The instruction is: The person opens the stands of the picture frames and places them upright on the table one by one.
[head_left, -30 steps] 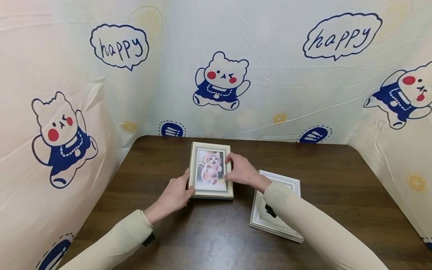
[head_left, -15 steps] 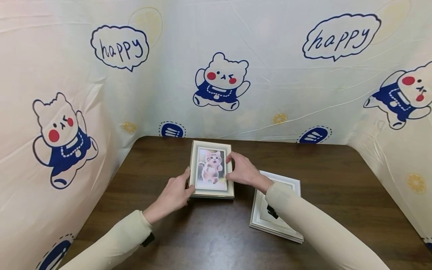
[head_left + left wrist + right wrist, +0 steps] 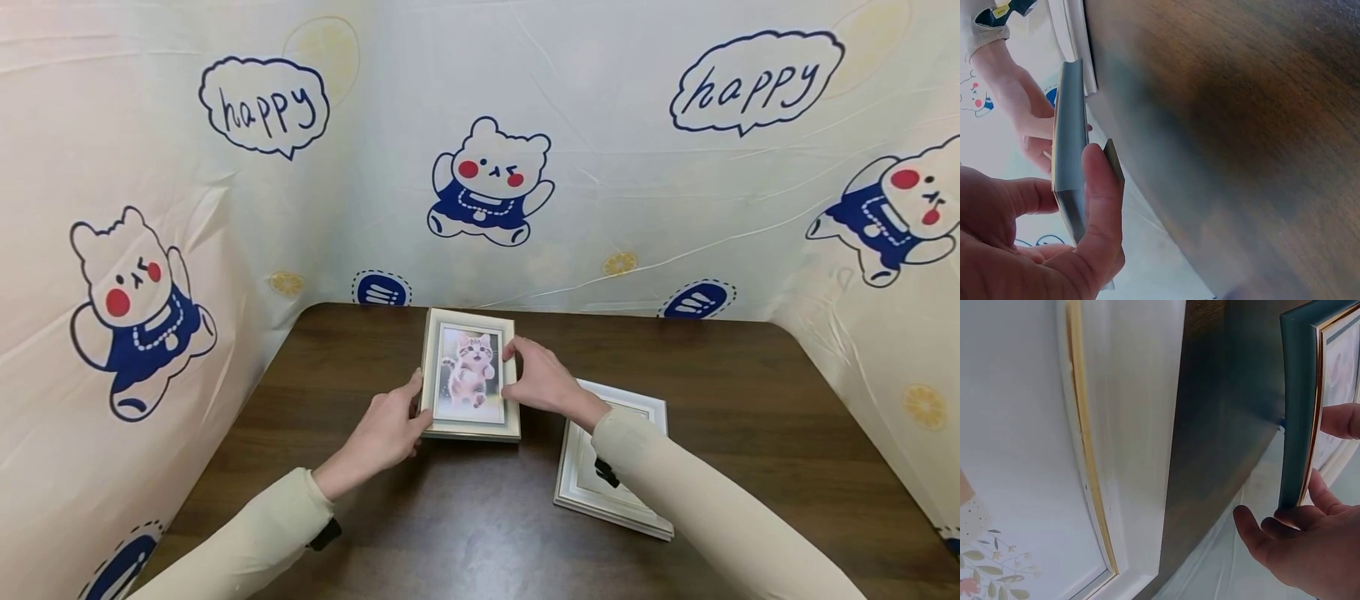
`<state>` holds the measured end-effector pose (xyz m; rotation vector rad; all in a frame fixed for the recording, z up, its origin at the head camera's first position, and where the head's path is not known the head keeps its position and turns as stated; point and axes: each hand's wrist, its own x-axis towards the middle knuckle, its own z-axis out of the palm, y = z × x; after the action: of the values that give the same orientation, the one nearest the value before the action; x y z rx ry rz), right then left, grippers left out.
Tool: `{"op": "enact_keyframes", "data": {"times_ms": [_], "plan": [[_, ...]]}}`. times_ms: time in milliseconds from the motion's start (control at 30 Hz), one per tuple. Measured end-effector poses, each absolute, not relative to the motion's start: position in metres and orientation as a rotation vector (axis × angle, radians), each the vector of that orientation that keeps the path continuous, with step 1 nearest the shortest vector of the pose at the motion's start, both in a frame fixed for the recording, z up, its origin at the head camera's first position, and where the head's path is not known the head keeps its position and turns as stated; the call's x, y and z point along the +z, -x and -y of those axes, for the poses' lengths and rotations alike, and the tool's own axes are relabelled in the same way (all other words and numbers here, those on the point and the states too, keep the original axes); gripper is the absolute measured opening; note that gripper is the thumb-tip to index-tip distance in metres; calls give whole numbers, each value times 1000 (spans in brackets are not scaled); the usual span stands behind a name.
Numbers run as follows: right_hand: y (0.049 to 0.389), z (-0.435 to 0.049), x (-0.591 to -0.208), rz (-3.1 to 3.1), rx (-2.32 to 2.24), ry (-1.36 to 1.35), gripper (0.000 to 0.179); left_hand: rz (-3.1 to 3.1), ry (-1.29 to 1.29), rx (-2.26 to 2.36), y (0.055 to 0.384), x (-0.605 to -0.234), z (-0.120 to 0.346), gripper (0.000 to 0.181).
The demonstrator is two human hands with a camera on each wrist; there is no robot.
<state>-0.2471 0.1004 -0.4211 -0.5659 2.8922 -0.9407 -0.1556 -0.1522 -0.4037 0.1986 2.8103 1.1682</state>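
Note:
A cream picture frame (image 3: 471, 432) with a kitten picture is held between both hands toward the table's far side. My left hand (image 3: 378, 433) grips its left edge near the lower corner, and in the left wrist view the fingers of that hand (image 3: 1097, 219) curl round the frame's side (image 3: 1071, 134). A thin flap (image 3: 1114, 161) sticks out at its back there. On the right edge my right hand (image 3: 542, 379) pinches the frame, thumb over the front; the right wrist view shows this hand (image 3: 1310, 544) at the frame's border (image 3: 1297, 412). The frame stands clear of the tabletop.
A second, white picture frame (image 3: 573, 487) lies on the brown table (image 3: 465, 533), partly hidden under the right forearm. It bears a pale leaf-and-flower print (image 3: 997, 575). Printed cloth (image 3: 600, 183) hangs round the table's back and sides.
The far edge of the kitten frame has risen slightly, tilting it a little more toward me. Both hands keep their grip and have barely moved. The white frame stays put.

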Motion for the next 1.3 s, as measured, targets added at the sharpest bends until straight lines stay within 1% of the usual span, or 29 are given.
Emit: {"op": "enact_keyframes", "data": {"times_ms": [533, 1300], "plan": [[244, -104, -415, -2897, -941, 539, 46, -2812, -247, 1217, 153, -396, 153, 69], [241, -107, -414, -2878, -1021, 560, 46, -2828, -239, 1251, 147, -387, 151, 69]]}}
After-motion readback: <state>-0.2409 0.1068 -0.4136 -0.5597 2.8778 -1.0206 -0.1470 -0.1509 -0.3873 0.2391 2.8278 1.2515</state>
